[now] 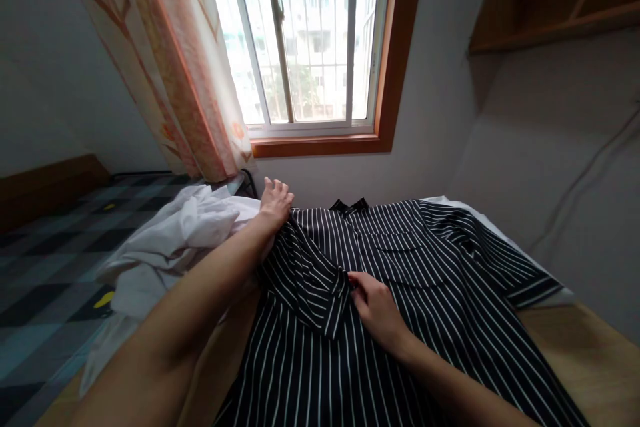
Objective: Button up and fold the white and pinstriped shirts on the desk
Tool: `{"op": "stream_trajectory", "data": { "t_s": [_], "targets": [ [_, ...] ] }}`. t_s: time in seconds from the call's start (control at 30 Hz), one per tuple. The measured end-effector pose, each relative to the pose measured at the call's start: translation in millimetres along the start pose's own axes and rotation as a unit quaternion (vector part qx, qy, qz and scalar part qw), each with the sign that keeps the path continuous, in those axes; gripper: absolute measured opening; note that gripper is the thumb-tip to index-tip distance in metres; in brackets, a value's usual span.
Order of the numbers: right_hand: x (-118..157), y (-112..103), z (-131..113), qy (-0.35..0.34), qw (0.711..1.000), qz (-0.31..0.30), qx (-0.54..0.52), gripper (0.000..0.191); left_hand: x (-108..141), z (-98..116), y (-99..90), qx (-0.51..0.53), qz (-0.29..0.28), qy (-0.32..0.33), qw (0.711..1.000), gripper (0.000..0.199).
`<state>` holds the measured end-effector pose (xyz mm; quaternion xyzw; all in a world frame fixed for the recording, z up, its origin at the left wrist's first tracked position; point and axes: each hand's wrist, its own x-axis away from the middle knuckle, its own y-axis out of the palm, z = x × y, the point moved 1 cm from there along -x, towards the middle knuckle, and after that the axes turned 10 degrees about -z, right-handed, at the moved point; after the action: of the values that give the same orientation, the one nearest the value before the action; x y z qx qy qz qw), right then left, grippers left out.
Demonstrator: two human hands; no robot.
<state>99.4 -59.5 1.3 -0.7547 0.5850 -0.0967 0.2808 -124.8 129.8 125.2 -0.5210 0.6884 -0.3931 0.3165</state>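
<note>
A black shirt with white stripes [370, 347] lies spread out, its collar toward the window. Its left-side sleeve [313, 280] is folded inward over the body, while the other sleeve [505, 267] stretches out to the right. My right hand [375, 307] pinches the cuff of the folded sleeve near the middle of the shirt. At the shirt's left shoulder rests my left hand [277, 200], fingers apart and pointing away, with its palm side hidden.
Crumpled white cloth [190, 223] lies left of the shirt. A wooden tabletop [595, 353] shows at the lower right. Farther left is a bed with a checked cover [35, 280]. Behind are a curtain [185, 67] and a window [320, 47]; a wooden shelf [550, 33] hangs upper right.
</note>
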Motion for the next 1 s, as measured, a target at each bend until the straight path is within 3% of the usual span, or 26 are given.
{"op": "stream_trajectory", "data": {
  "t_s": [0.13,0.2,0.33,0.43,0.53,0.67,0.73,0.87,0.93,1.0],
  "targets": [
    [9.5,-3.2,0.6,-0.031,0.996,0.008,0.083,0.054,31.0,33.1,-20.9,0.067,0.032,0.052,0.996,0.030],
    [18.4,-5.1,3.0,-0.050,0.991,0.005,0.123,0.063,56.0,54.0,-19.6,0.107,0.029,0.102,0.989,0.039],
    [40.1,-8.4,5.9,-0.075,0.973,-0.027,0.217,0.060,105.1,91.1,14.3,0.169,-0.003,0.153,0.974,0.068],
    [54.1,-11.5,3.6,-0.069,0.958,-0.066,0.270,0.047,129.7,106.0,43.1,0.224,-0.054,0.135,0.964,0.074],
    [64.3,-14.8,0.5,-0.050,0.953,-0.085,0.288,0.045,146.4,113.4,54.9,0.268,-0.084,0.120,0.952,0.078],
    [75.0,-17.5,0.7,-0.041,0.948,-0.095,0.300,0.044,162.8,117.8,49.0,0.303,-0.086,0.138,0.939,0.078],
    [79.9,-18.5,2.2,-0.040,0.948,-0.094,0.302,0.043,167.0,113.9,43.1,0.324,-0.045,0.124,0.937,0.072],
    [87.3,-20.9,4.9,-0.040,0.945,-0.086,0.312,0.043,169.5,87.4,38.2,0.336,0.089,-0.036,0.937,0.042],
    [89.2,-21.6,5.6,-0.042,0.943,-0.085,0.319,0.042,171.3,71.5,42.9,0.342,0.073,-0.105,0.931,0.036],
    [90.1,-21.9,5.9,-0.044,0.942,-0.082,0.324,0.041,175.0,59.1,51.0,0.357,0.014,-0.132,0.925,0.034]
  ]
}}
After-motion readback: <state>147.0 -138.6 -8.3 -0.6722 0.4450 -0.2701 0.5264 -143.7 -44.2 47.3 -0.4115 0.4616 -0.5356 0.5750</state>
